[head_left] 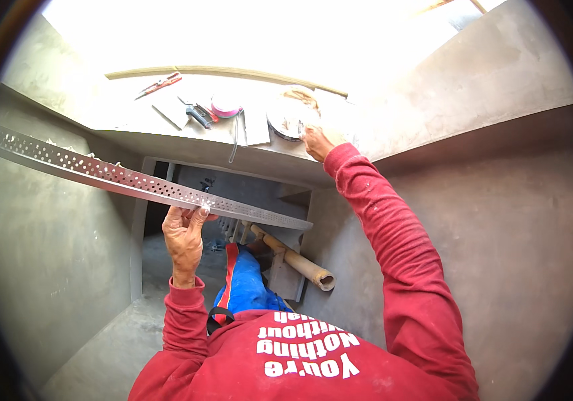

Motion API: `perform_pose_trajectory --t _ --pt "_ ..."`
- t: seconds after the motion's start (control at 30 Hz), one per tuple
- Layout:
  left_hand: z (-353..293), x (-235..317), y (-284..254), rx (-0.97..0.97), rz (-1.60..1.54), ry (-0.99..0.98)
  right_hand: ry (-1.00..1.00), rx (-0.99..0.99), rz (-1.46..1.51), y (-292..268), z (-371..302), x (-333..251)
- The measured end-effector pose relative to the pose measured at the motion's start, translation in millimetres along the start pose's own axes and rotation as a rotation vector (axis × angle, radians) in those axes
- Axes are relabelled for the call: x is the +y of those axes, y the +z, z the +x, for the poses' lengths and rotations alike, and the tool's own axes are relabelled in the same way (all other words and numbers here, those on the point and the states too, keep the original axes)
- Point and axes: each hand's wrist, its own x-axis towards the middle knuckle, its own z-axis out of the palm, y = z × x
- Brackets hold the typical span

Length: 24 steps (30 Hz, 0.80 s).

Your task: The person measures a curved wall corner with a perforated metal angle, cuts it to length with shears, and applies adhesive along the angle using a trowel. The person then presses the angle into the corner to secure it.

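My left hand (184, 242) pinches a long perforated metal corner bead (133, 184) from below, thumb and fingers at its lower edge. The bead stretches from the far left to just right of the middle, and small white lumps sit along its left part. My right hand (317, 142) reaches to the ledge, closed at the rim of a round tub (285, 127) with pale paste in it. Glare and the fingers hide what it grips there. A tan, crumpled piece (302, 97) shows at the tub's far side.
On the bright ledge (126, 113) lie red-handled pliers (161, 84), a dark-handled cutting tool (200, 116), a pink round tape (225, 107) and a wooden strip (233, 71). Grey plastered walls (487, 194) stand on both sides. Below, a tan pipe (303, 266) leans beside my blue-trousered leg (243, 281).
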Motion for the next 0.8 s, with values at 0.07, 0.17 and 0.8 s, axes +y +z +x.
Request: perform_pose_trajectory --t 0.07,0.17,0.8 --pt "0.6 0.8 0.3 -0.003 0.003 0.001 0.200 0.018 0.241 3.4 0.4 3.6" --pt "0.3 1.7 1.6 0.002 0.019 -0.006 0.056 -0.099 0.082 7.9 11.9 12.2" --pt "6.2 -3.5 7.7 -0.004 0.024 0.046 0.784 -0.283 1.675 -10.7 -3.8 19.6"
